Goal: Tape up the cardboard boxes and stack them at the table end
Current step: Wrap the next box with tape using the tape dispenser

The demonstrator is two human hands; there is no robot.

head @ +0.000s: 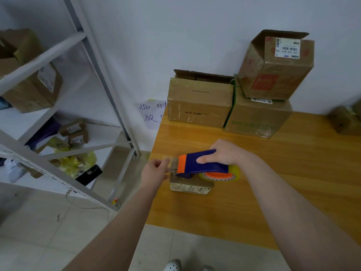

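A small flat cardboard box (190, 185) lies near the left edge of the wooden table (273, 192). My right hand (224, 153) grips a blue and orange tape dispenser (201, 163) that lies across the box's top, its clear tape roll (220, 176) to the right. My left hand (156, 171) touches the box's left end with its fingertips, next to the dispenser's orange head. At the table's far end by the wall stand a "NEW PAGE" box (199, 102) with a raised flap, a green-printed box (257, 118), and a red-printed box (275, 67) tilted on top of it.
A white metal shelf rack (64, 106) stands left of the table and holds boxes, yellow bags and a black phone (88, 175). Another small box (344, 122) sits at the table's far right. A handwritten paper sign (151, 114) hangs on the wall. Tiled floor lies below.
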